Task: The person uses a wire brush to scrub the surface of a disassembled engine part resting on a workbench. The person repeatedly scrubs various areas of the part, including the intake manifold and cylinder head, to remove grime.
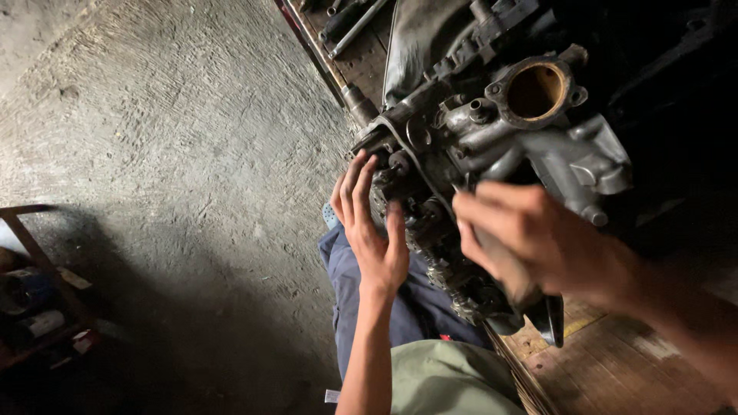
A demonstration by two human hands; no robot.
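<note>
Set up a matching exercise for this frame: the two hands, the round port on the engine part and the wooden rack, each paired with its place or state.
Things:
1. left hand
2. right hand
3. round port
4. wooden rack

Descriptions:
A. open, rust-brown inside, at the top of the engine part
B. on the concrete floor, far left, in shadow
C. fingers spread against the part's left side
D. curled over the part's lower right

Pairs: 1-C, 2-D, 3-A, 4-B

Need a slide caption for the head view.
Left hand and right hand work on a grimy engine assembly at a wooden bench edge.
</note>
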